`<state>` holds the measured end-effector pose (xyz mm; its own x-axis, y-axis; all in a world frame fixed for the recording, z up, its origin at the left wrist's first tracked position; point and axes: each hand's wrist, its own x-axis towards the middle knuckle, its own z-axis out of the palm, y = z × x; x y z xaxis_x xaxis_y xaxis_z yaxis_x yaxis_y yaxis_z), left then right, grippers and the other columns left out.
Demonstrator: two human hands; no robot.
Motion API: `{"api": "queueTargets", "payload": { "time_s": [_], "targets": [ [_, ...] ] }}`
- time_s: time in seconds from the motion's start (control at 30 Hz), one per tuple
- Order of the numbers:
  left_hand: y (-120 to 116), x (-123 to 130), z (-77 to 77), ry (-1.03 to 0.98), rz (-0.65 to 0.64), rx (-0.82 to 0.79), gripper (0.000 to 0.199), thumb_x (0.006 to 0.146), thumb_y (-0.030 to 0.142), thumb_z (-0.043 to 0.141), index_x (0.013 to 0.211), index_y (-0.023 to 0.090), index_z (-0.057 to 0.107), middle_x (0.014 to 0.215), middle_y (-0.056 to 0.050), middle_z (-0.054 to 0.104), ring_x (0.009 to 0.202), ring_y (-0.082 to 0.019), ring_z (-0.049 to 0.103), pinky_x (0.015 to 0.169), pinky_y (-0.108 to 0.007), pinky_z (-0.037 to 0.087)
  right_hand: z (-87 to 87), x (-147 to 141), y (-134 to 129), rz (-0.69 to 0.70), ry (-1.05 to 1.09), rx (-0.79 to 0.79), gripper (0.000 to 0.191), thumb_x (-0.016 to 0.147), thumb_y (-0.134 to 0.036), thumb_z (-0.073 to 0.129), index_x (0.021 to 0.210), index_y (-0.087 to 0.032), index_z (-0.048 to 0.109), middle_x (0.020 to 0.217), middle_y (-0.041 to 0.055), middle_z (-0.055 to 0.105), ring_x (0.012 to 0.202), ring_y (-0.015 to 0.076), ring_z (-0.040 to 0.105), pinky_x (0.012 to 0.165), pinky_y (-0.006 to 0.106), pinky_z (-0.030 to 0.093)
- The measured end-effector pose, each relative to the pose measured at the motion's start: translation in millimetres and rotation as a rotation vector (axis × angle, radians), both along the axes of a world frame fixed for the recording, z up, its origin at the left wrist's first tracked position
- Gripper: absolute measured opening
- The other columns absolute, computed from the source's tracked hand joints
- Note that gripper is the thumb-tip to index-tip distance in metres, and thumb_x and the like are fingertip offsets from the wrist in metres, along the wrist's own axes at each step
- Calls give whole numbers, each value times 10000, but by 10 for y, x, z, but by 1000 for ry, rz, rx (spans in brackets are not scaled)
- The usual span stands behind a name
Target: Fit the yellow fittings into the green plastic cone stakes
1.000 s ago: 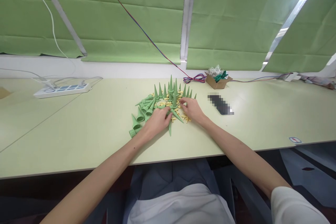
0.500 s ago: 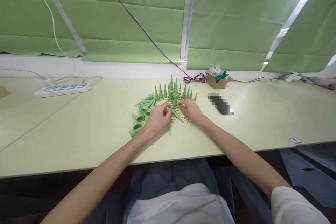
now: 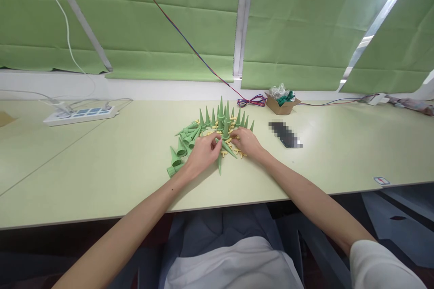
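Observation:
My left hand (image 3: 204,151) is closed in a pinch at the near end of a green plastic cone-shaped spike (image 3: 229,149), whose point slants down to the right. Below it another green spike (image 3: 219,165) lies with its tip toward me. Across the gap, my right hand (image 3: 248,142) has thumb and fingers pinched together beside a standing green spike (image 3: 226,130); anything between them is too small to make out. Small yellow T-shaped pieces (image 3: 224,154) are scattered under and around both hands.
Several green spikes (image 3: 202,118) stand upright behind the hands, and more lie in a heap (image 3: 181,148) on the left. A dark, blurred-out object (image 3: 285,135) and a cardboard box (image 3: 280,107) are on the right. A power strip (image 3: 81,115) sits at the far left.

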<state>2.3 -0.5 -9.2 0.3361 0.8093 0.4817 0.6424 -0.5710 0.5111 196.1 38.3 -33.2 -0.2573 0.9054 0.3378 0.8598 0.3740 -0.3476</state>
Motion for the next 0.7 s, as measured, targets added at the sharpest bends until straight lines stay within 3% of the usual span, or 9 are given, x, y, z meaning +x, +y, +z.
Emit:
{"api": "queueTargets", "payload": {
  "time_s": [0.23,0.7],
  "targets": [
    [-4,3,4,7,-4,-2,186,923,265,509,895,179,671,587,21,610,524,-143,531,604,-288,433,-4,-3,-1,-7,15,1,94,863,-167,632,921,-184,704,960,68,680,883,207,607,702,270,398],
    [-4,9,11,5,-5,-12,188,918,267,509,892,182,675,604,16,633,534,-149,555,617,-293,446,-20,-10,-2,-38,-36,-15,80,887,-164,581,887,-167,661,967,85,676,896,208,604,741,284,405]
  ]
}}
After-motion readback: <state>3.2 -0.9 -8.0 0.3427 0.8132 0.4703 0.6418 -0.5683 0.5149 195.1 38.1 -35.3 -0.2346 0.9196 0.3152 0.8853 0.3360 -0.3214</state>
